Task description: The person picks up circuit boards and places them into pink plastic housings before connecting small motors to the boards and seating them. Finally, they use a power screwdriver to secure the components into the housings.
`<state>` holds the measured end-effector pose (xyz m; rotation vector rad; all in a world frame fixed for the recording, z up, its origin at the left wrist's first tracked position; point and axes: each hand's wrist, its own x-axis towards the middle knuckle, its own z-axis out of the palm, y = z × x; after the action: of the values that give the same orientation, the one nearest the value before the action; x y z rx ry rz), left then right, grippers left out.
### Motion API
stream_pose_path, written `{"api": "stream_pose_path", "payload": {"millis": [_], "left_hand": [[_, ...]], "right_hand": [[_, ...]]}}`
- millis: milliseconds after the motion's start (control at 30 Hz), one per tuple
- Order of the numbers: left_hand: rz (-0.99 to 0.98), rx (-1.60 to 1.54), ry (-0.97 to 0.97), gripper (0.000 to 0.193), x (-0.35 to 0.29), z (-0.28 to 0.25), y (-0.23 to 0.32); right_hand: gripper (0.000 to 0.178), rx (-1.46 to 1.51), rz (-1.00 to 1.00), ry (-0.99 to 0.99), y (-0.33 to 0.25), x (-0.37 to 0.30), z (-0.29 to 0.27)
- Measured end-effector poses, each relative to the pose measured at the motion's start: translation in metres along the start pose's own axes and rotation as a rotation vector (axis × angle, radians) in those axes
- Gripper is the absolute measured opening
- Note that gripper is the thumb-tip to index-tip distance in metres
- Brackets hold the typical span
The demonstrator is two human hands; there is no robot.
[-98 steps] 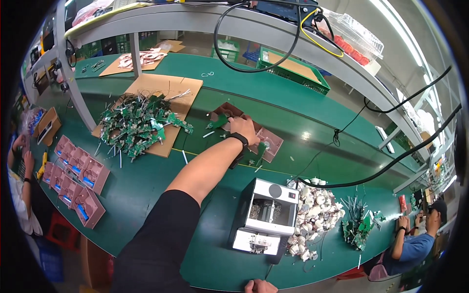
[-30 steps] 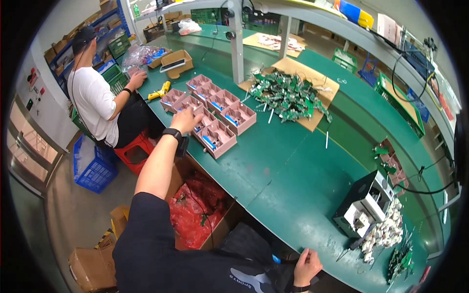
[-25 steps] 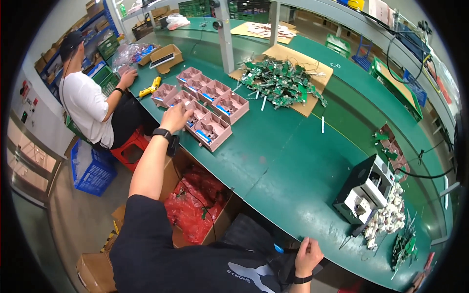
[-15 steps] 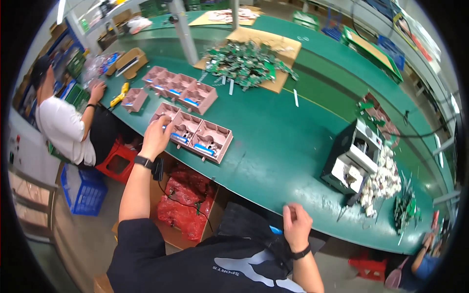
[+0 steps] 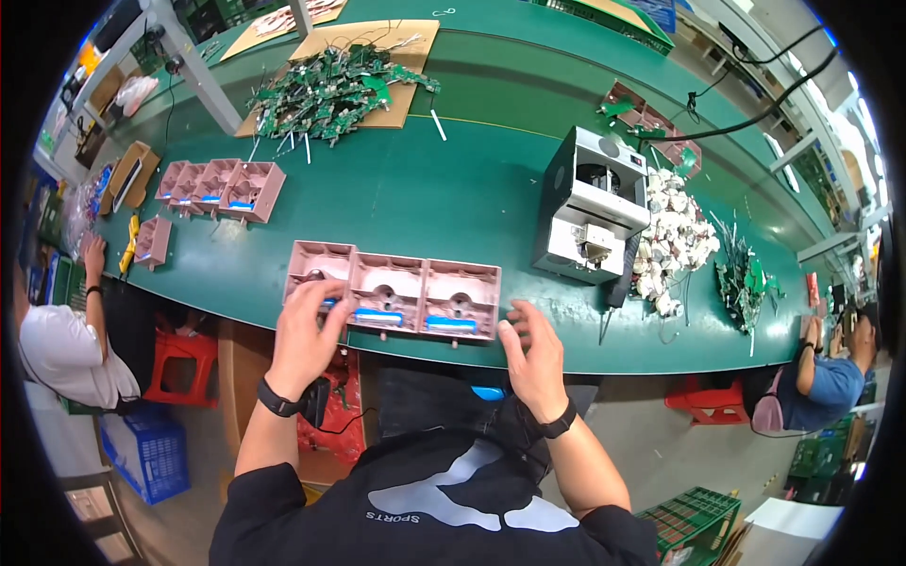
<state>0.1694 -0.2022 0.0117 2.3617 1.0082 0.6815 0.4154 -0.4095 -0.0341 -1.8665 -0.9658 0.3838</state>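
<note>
Three pink plastic housings (image 5: 387, 274) stand in a row at the near edge of the green bench, their open sides up. Blue cylindrical cells, such as this battery (image 5: 451, 324), lie along the front inside of the middle and right housings. My left hand (image 5: 310, 332) grips the left housing at its front, fingers over the rim and partly hiding its inside. Just off the row's right end, my right hand (image 5: 534, 354) is open, thumb and fingers apart, holding nothing.
More pink housings (image 5: 222, 187) stand at the left, near a yellow tool (image 5: 130, 243). Green circuit boards (image 5: 330, 94) are heaped at the back. A black-and-white machine (image 5: 595, 208) stands right, beside white parts (image 5: 672, 236) and wired boards (image 5: 746, 283). Co-workers sit at both ends.
The row of three housings has slid right along the bench with my left hand, away from the other housings. My right hand has risen to the row's right end. The view has turned right.
</note>
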Motion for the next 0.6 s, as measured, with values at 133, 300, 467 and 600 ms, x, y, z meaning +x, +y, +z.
{"api": "stream_pose_path", "payload": {"millis": [133, 300, 467, 600], "left_hand": [[0.091, -0.077, -0.07, 0.027, -0.004, 0.022, 0.024], [0.285, -0.129, -0.114, 0.031, -0.011, 0.038, 0.042], [0.334, -0.051, -0.069, 0.033, -0.016, 0.064, 0.049], [0.329, -0.024, -0.04, 0.034, -0.017, 0.071, 0.049]], "right_hand": [[0.034, -0.005, 0.044, 0.061, 0.007, -0.006, -0.018], [0.032, 0.016, 0.121, 0.124, 0.026, -0.009, -0.041], [0.029, 0.027, 0.169, 0.136, 0.035, -0.009, -0.058], [0.027, -0.092, 0.102, 0.126, 0.032, -0.008, -0.062]]}}
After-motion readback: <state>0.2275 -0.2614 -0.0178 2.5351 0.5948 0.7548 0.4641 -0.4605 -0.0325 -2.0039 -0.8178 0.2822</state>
